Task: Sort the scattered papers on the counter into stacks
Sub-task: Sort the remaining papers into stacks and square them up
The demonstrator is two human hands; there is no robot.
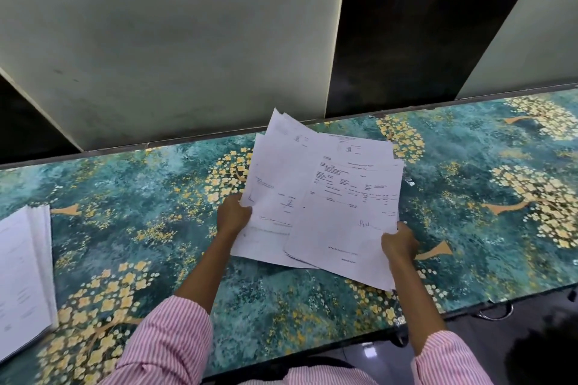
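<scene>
A loose, uneven bundle of white printed papers (325, 197) is held over the middle of the counter (156, 197), its sheets fanned out at different angles. My left hand (233, 216) grips the bundle's left edge. My right hand (398, 244) grips its lower right edge, thumb on top of the front sheet. A separate stack of white papers (23, 278) lies flat on the counter at the far left, partly cut off by the frame.
The counter has a teal covering with yellow flower trees. A pale wall and a dark panel (406, 40) rise right behind its far edge. The counter's near edge runs lower right, with dark floor (500, 337) beyond it.
</scene>
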